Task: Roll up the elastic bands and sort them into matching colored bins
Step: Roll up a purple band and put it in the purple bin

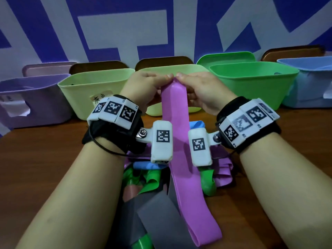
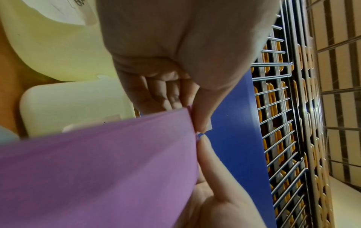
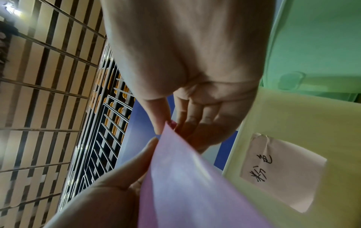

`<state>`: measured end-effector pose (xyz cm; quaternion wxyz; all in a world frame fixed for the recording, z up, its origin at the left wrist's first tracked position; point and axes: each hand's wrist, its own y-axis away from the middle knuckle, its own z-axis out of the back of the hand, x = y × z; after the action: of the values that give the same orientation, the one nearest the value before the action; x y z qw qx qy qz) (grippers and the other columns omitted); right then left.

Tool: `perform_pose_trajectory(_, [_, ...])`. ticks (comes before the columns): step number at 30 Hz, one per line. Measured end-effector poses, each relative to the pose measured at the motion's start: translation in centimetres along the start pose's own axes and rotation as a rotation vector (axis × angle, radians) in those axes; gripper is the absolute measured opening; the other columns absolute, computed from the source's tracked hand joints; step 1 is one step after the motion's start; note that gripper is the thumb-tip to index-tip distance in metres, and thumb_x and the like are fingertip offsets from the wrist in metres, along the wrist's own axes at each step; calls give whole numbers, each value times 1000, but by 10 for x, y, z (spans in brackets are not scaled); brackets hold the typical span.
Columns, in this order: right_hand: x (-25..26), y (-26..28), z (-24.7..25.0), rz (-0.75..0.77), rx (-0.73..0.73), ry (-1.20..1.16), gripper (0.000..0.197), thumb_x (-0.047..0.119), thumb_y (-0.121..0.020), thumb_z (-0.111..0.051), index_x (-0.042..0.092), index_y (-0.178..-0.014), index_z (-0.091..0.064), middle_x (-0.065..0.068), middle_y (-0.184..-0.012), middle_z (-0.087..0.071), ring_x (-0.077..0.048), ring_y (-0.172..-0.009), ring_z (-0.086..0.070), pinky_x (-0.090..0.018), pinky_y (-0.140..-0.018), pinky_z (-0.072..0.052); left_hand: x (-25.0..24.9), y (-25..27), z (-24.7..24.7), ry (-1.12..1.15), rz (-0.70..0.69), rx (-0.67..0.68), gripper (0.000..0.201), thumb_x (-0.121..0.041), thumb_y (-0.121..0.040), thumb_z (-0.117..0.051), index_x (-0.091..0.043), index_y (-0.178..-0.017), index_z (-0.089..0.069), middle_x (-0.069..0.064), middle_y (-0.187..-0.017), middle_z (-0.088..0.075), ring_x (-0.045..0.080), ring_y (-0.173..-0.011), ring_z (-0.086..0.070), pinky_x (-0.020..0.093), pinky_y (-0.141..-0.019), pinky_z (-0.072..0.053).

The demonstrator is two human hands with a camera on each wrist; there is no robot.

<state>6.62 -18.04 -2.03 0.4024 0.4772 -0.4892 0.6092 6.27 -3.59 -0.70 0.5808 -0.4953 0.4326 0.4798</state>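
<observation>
Head view: top end of long pink elastic band (image 1: pixel 177 141) pinched by left hand (image 1: pixel 143 87) and right hand (image 1: pixel 201 88), raised over mid-table band pile (image 1: pixel 149 178).

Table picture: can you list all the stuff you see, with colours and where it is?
Pink band: one, pink, held up over the pile.
Band pile: several, green, blue, purple, grey, on the table near the person.
Bins: five, purple, two yellow-green, green, blue, row along the wall.
Table: one, brown.
Left hand: pinches the band's top end.
Right hand: pinches the same end.
</observation>
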Motion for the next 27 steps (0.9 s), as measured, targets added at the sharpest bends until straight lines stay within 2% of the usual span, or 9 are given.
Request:
perform_pose_trajectory(5, [-4, -3, -1, -25, -4, -23, 22, 20, -97, -54, 10, -78, -59, -1, -64, -62, -8, -53, -60, -20, -51, -50, 6, 1, 0, 10, 33, 9, 15, -18, -89, -66, -3, -86, -68, 9, -81, -65, 16, -71, -61, 19, -59, -53])
perform_pose_trajectory(8, [-4, -2, 0, -15, -20, -6, 21, 16, -95, -55, 9, -76, -59, -5, -69, -61, -9, -55, -59, -19, -53, -50, 6, 4, 0, 21, 30, 24, 26, -16, -89, -65, 7, -101, -67, 14, -88, -65, 19, -74, -61, 20, -61, -53])
perform_pose_trajectory(10, [-1, -2, 0, -8, -28, 22, 22, 15, -94, -57, 10, -73, -59, -5, -70, -61, -10, -57, -58, -19, -53, -49, 4, 6, 2, 48, 32, 34, 27, -13, -90, -64, 8, -106, -66, 13, -87, -65, 16, -71, -60, 19, -59, -52])
perform_pose_trajectory(16, [1, -2, 1, 3, -56, 45, 22, 11, -93, -59, 12, -70, -60, -4, -70, -61, -10, -57, -57, -19, -54, -49, 4, 2, 2, 74, 23, 50, 7, -8, -89, -65, -3, -87, -69, 7, -77, -67, 11, -63, -62, 18, -57, -52])
perform_pose_trajectory(19, [2, -2, 1, 11, -68, 35, 19, 13, -93, -58, 10, -75, -61, -4, -70, -61, -11, -59, -58, -20, -56, -49, 3, 2, 0, 81, 5, 34, 5, -9, -89, -65, -6, -88, -69, 7, -79, -67, 12, -66, -63, 19, -62, -54])
perform_pose_trajectory(24, [2, -1, 1, 31, -61, 49, 25, 23, -95, -56, 12, -74, -61, -3, -67, -60, -12, -58, -57, -25, -60, -48, 0, 3, -1, 61, -34, 10, 10, -15, -90, -65, -6, -87, -68, 6, -77, -65, 14, -66, -62, 22, -62, -53])
perform_pose_trajectory(27, [2, -1, 0, 35, -63, 53, 22, 21, -95, -56, 12, -75, -61, -4, -69, -60, -12, -59, -57, -23, -59, -48, -1, 4, 0, 37, -40, -5, 8, -14, -90, -65, -8, -85, -67, 6, -79, -66, 15, -70, -63, 22, -63, -54])
